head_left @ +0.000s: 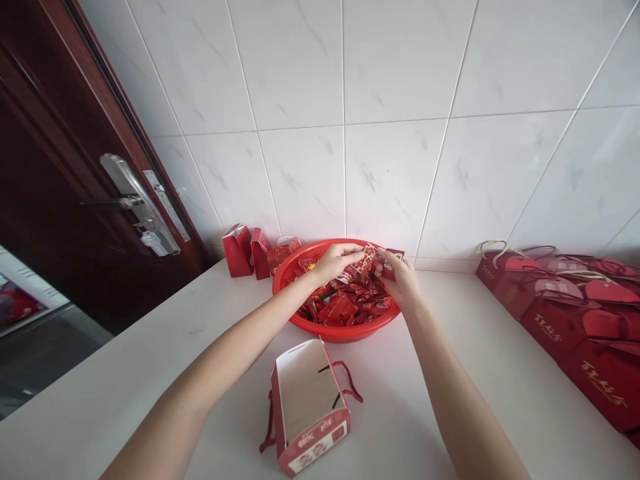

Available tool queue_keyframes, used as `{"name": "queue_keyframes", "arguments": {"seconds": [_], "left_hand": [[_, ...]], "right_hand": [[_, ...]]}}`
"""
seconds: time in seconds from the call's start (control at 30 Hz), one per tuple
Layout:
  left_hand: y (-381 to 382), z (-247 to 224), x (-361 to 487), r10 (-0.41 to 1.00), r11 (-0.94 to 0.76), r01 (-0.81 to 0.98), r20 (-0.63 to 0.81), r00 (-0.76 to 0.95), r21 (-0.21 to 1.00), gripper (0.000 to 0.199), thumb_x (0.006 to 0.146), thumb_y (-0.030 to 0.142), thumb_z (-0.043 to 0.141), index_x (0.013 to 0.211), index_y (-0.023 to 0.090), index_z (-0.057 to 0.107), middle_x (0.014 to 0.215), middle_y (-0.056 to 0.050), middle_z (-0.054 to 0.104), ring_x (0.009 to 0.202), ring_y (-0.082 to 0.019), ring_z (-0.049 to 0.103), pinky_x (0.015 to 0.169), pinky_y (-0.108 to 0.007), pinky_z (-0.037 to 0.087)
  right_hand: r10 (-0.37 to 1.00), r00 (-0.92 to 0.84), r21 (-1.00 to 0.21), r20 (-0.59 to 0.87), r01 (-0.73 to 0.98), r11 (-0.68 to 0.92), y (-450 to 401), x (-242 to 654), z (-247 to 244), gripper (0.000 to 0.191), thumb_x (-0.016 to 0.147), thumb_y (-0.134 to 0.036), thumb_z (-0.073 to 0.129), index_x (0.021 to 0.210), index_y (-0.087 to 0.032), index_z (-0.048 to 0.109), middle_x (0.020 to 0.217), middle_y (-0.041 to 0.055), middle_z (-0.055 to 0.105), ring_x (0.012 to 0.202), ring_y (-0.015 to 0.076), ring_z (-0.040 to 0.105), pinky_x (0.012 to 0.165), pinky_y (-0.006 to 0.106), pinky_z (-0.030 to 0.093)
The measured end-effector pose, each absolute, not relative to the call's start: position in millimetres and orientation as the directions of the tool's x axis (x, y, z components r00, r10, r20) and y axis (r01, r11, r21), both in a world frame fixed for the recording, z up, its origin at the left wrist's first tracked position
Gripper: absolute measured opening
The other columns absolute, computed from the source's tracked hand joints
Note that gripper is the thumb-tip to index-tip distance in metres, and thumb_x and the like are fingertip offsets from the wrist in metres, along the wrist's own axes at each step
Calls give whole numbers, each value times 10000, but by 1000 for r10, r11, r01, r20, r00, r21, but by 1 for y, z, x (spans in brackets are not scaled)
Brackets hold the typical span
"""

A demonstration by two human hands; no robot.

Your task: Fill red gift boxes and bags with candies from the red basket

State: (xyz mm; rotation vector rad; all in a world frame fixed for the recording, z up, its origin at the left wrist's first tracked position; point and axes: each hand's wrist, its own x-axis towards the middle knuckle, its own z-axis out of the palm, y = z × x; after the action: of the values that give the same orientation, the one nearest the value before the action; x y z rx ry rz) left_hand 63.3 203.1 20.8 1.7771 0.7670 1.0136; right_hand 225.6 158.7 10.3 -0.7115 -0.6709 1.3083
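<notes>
At ten o'clock from the round red plastic basket of glossy red packets stand small red paper boxes on the white bench; at six, an open white-lined red cardboard box; over the basket's one-o'clock side, the left hand pinches a red-and-cream patterned packet, the right hand curls around a dark-red white-marked packet; at three, dark-red gift boxes

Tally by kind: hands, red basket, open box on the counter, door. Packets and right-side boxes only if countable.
Hands: 2 (left hand, right hand)
Red basket: 1
Open box: 1
Door: 1
Total: 5
Left out: packets overlap too much; right-side boxes overlap and run out of frame.
</notes>
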Motion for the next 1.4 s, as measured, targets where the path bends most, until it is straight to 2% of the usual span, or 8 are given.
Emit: {"name": "queue_keyframes", "arguments": {"seconds": [0.33,0.53,0.7,0.87,0.97,1.1,1.3,1.4], "left_hand": [[192,25,70,848,-362,21,320,423,932,389,708,456,816,931,137,801,1019,-103,790,1095,-291,671,992,-408,482],[196,32,54,831,-346,163,221,511,924,340,796,437,732,964,149,798,1020,-95,787,992,-240,704,919,-359,521],[206,39,20,808,-484,612,52,586,626,225,790,198,639,926,214,818,990,-43,804,913,-227,722,814,-287,532],[208,29,6,788,-570,767,-68,612,295,557,658,5,577,1089,282,794,1179,-19,770,1139,-265,678,961,-292,492],[205,24,11,765,-616,761,-76,639,203,680,659,-29,555,1255,254,720,1355,-60,680,1278,-285,598,1027,-311,467],[202,25,16,804,-583,809,-90,588,80,567,738,56,599,1287,177,669,1334,-141,629,1170,-301,634,905,-331,524],[203,22,23,789,-592,805,-191,584,13,569,805,62,570,1296,320,698,1506,-67,507,1328,-312,535,1042,-363,457],[203,18,26,787,-601,799,-168,593,6,530,832,72,556,1265,326,722,1442,-74,563,1263,-321,579,1004,-371,466]], "right_hand": [[996,27,-842,91,-531,91,159,225,7,380,462,-247,947,587,-178,594,523,-55,562,484,71,460,482,216,404],[991,125,-817,-50,-576,31,156,224,12,153,597,-198,797,695,-197,680,720,-9,716,684,143,646,560,216,517],[990,112,-780,-83,-625,5,157,225,15,41,668,-163,647,674,-204,644,748,47,756,793,203,710,624,267,585],[979,159,-782,-131,-623,-4,157,226,16,54,658,-157,617,646,-208,607,652,27,718,676,182,682,563,248,551],[981,150,-790,-125,-613,-7,157,227,16,38,648,-174,607,629,-207,605,631,13,701,637,166,653,534,231,519],[982,146,-800,-117,-600,-6,158,227,14,25,639,-202,623,620,-211,609,617,-6,687,626,156,631,545,229,511],[982,146,-815,-116,-580,-10,157,226,16,80,669,-194,618,589,-204,622,602,1,674,606,142,602,521,219,479],[983,146,-819,-112,-573,-8,157,226,17,88,671,-197,624,584,-204,621,597,0,668,598,139,594,522,222,470]]}}
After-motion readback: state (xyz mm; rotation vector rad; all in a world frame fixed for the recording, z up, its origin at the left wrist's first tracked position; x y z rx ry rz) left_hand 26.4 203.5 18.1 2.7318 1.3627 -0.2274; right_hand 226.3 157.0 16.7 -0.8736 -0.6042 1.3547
